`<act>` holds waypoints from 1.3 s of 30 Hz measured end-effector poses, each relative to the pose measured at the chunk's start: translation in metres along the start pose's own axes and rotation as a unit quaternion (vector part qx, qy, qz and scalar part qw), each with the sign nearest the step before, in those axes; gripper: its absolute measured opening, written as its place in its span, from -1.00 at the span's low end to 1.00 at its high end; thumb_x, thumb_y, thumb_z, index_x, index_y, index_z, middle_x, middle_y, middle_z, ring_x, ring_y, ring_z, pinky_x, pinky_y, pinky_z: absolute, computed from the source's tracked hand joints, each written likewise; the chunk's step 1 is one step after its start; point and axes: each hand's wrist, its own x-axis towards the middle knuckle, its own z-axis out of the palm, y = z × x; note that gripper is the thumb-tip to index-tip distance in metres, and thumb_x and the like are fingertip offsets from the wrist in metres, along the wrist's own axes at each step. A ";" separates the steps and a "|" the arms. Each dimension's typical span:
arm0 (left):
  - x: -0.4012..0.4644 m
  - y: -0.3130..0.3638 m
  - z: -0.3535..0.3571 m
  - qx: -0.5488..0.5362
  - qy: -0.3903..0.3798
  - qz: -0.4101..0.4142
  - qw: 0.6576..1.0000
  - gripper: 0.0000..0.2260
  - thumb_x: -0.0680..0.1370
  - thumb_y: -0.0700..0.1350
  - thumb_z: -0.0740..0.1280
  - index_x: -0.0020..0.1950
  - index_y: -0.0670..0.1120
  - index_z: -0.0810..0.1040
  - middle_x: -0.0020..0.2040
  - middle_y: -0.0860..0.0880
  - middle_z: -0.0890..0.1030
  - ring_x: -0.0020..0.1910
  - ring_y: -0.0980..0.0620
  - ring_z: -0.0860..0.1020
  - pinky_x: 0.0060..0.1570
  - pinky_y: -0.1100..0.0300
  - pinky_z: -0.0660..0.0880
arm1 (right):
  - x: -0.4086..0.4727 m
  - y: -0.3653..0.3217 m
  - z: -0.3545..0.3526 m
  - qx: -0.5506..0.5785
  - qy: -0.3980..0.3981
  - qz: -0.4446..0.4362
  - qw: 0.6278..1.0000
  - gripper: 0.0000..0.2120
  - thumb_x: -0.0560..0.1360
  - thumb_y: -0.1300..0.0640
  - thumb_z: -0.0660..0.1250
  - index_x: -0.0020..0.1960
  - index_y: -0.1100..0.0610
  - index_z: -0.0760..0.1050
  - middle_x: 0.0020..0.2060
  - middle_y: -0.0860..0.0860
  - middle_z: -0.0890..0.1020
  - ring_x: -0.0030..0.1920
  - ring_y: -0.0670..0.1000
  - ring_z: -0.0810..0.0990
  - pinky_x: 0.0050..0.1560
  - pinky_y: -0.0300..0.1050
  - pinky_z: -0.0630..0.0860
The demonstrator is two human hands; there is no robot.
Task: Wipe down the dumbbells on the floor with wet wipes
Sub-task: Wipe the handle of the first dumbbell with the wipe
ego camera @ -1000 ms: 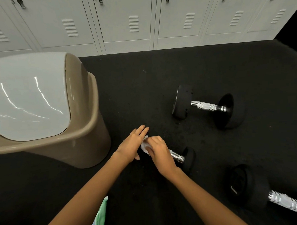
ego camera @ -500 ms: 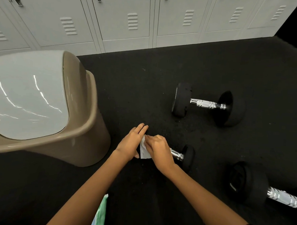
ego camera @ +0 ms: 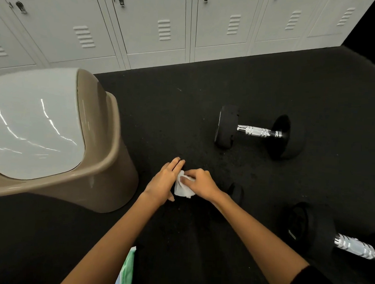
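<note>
Dumbbell [ego camera: 237,192] under my hands lies on the black floor [ego camera: 183,120], its long axis running left to right across my view; only its right head shows, a dark disc just past my right wrist, and the rest is covered by my hands and the wipe [ego camera: 182,189]. A second dumbbell [ego camera: 258,132] lies farther off to the right, also pointing left to right, chrome grip bare between its two black heads. A third [ego camera: 311,231] sits near my right forearm at the lower right, its grip running off toward the frame edge.

Half a second ago a short piece of chrome grip showed beside my right hand; now my hand and wrist hide it, and more of the white wipe hangs in view below my fingers.

My right hand [ego camera: 202,183] is curled tight around the wipe, bunching it against the left end of the near dumbbell. My left hand [ego camera: 164,181] has its fingers nearly straight and together, pressed against that same end just beside the wipe; whether the thumb hooks around anything I cannot tell.

The tan bin [ego camera: 108,164] with its pale lid stands on the floor to my left, near my left hand but apart from it. Grey lockers [ego camera: 144,28] line the far wall. A green-and-white packet edge [ego camera: 126,270] shows beneath my left forearm.
</note>
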 end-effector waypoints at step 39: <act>0.000 0.000 -0.001 -0.004 0.008 0.005 1.000 0.00 0.33 -0.29 0.51 0.56 -0.07 -0.09 0.57 -0.02 -0.09 0.53 -0.04 0.02 0.45 0.12 0.20 | 0.004 -0.004 -0.010 -0.200 -0.052 -0.040 0.978 -0.67 0.60 -0.07 0.12 -0.20 0.11 0.46 -0.34 -0.05 0.48 -0.14 0.00 0.46 0.16 0.04 0.20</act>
